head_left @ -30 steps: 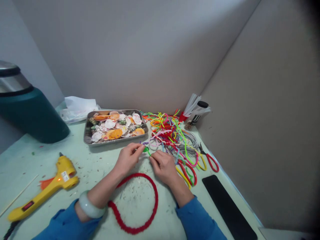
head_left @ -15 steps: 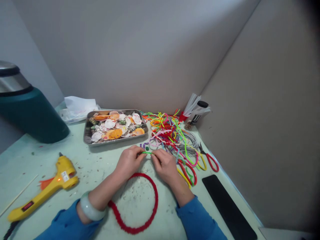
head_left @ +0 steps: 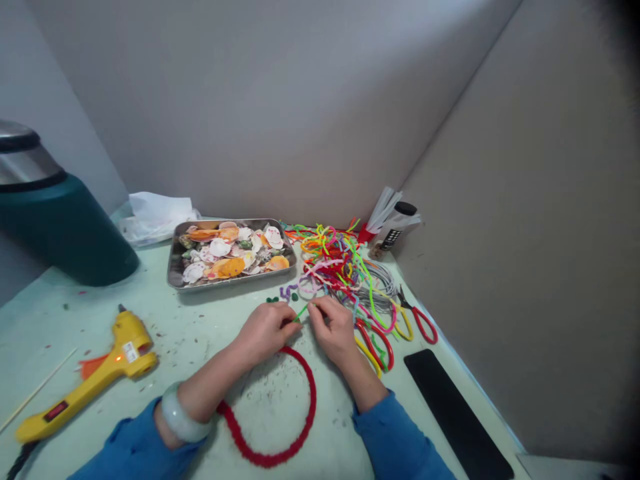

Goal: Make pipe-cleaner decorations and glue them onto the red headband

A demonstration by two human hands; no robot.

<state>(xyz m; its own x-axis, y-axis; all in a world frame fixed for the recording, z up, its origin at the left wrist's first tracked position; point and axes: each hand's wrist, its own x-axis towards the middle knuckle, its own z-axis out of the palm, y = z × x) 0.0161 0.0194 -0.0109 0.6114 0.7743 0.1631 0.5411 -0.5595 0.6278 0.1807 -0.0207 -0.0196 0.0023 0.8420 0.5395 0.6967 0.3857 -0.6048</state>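
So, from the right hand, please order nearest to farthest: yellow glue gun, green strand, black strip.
1. Green strand, between left hand and right hand
2. Black strip, right of both hands
3. Yellow glue gun, left of both hands

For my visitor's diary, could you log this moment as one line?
left hand: pinching green pipe cleaner; right hand: pinching its upper end; nearer: curved red chenille strip; leftward: yellow glue gun

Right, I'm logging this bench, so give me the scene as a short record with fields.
Left grip: closed on green strand
Right grip: pinching the same strand
Near side: curved red fuzzy strip, partly hidden
Left side: yellow glue gun, teal bottle
Far side: metal tray holding shells
Right side: colourful strand pile, scissors, black strip
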